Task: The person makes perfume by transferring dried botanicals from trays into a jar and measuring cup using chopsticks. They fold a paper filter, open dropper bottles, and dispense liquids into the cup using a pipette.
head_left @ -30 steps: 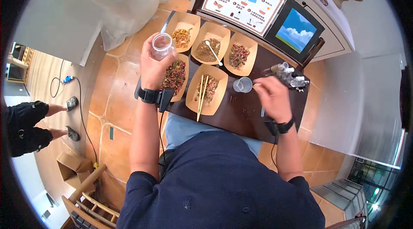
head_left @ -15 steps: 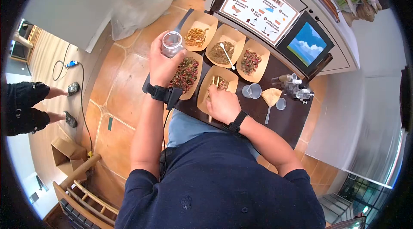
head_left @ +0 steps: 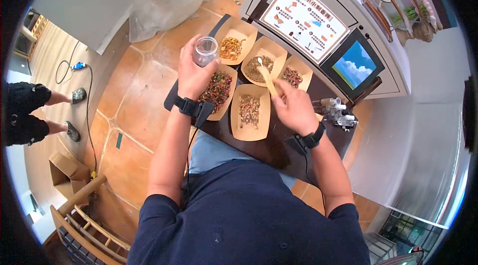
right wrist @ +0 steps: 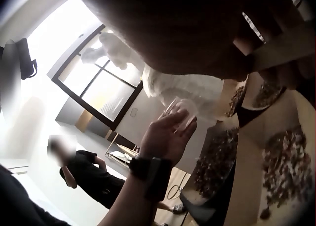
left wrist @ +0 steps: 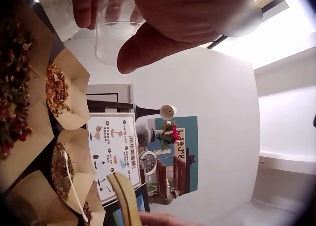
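My left hand grips a small clear jar, its mouth facing up, left of the paper trays. In the left wrist view the thumb lies along the clear jar. My right hand holds yellowish bamboo tongs. Their tips reach over the back middle paper tray of brown crumbled herbs, close to a white spoon. The front paper tray holds dried flower pieces and stands below the tongs. Part of the right tray of dried buds is hidden behind the right hand.
Further trays hold orange-brown dried strips and reddish dried petals. Small clear bottles stand at the table's right end. Behind the trays are an instruction board and a screen. Another person's legs show at left.
My right hand came from the table's right side to the front tray, picked up the tongs there, and lifted them toward the back trays. The left hand keeps holding the jar.
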`<state>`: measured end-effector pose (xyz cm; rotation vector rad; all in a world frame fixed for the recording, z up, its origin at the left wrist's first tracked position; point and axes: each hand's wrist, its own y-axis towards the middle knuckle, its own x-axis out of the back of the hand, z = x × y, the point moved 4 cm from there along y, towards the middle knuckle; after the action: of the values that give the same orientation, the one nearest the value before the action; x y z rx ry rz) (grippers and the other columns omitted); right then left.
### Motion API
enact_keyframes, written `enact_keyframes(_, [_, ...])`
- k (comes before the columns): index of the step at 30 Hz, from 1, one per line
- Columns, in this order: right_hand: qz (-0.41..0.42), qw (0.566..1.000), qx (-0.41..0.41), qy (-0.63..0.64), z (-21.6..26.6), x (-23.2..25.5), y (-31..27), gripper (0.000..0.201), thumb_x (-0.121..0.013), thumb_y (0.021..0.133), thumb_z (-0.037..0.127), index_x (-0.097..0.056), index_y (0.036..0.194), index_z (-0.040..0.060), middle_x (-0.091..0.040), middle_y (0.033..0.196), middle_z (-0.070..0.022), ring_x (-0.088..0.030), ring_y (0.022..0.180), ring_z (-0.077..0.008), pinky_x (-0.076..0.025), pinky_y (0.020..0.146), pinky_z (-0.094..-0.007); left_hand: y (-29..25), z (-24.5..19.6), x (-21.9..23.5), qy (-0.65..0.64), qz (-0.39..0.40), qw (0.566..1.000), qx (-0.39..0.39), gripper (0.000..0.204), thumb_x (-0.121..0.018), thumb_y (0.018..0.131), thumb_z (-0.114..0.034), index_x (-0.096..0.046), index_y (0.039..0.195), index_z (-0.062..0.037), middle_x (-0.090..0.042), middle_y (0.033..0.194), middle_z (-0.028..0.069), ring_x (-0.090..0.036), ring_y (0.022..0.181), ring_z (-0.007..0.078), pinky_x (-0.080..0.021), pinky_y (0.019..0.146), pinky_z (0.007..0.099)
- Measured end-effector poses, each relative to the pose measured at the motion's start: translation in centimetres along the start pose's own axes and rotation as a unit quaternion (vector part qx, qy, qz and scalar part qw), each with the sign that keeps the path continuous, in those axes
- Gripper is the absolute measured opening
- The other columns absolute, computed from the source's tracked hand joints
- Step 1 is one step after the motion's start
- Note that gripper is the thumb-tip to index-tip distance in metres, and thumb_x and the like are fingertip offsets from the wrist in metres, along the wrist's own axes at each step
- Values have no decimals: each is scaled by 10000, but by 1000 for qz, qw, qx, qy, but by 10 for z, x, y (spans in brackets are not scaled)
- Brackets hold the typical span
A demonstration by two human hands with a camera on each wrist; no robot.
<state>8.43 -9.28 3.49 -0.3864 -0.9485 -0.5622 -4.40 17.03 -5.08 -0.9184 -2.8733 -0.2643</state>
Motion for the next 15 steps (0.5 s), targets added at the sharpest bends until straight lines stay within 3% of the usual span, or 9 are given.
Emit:
enact_keyframes(1, [-26, 999, 26, -10, -1, 4, 10, 329, -638, 969, 92, -689, 1279, -8, -737, 856, -238, -730, 848, -455, -582, 798, -557, -2, -8, 2, 28, 0, 1000, -11, 735, -848, 838, -8, -572, 1518, -51, -673, 1387, 110, -689, 1244, 220, -572, 1074, 367])
enact_keyframes(3, [-80, 988, 99, -92, -6, 5, 32, 281, -665, 996, 113, -715, 1258, 24, -736, 1003, -225, -731, 906, -426, -576, 823, -513, -5, -11, 4, 54, -5, 998, -19, 729, -852, 825, -27, -594, 1506, -67, -673, 1382, 114, -687, 1246, 225, -569, 1073, 373])
enact_keyframes(7, [-49, 975, 49, -212, 1, 2, 88, 207, -641, 1004, 117, -749, 1165, 43, -705, 1051, -222, -712, 952, -451, -577, 858, -539, -8, -9, 6, 67, 1, 998, -19, 722, -851, 800, -57, -621, 1483, -86, -663, 1392, 119, -668, 1277, 246, -542, 1104, 386])
enact_keyframes(9, [-46, 967, 69, -241, -4, -8, 116, 193, -645, 990, 115, -753, 1136, 50, -707, 1031, -210, -717, 961, -430, -579, 859, -534, -9, -11, 6, 77, -2, 997, -26, 725, -849, 799, -58, -617, 1486, -85, -659, 1401, 119, -661, 1290, 251, -533, 1115, 387])
enact_keyframes(11, [-23, 956, 79, -283, -11, -23, 141, 173, -647, 969, 108, -750, 1098, 57, -712, 1020, -190, -722, 965, -410, -580, 852, -529, -11, -12, 4, 30, 13, 999, -8, 714, -837, 784, -88, -618, 1463, -89, -638, 1422, 157, -633, 1331, 344, -518, 1134, 429])
enact_keyframes(15, [-20, 943, 121, -308, -13, -40, 160, 120, -633, 952, 84, -725, 1024, 56, -689, 1003, -168, -717, 983, -399, -579, 841, -528, -12, -15, 5, 25, 8, 1000, -4, 708, -828, 791, -100, -615, 1466, -87, -633, 1425, 162, -630, 1332, 349, -515, 1137, 432])
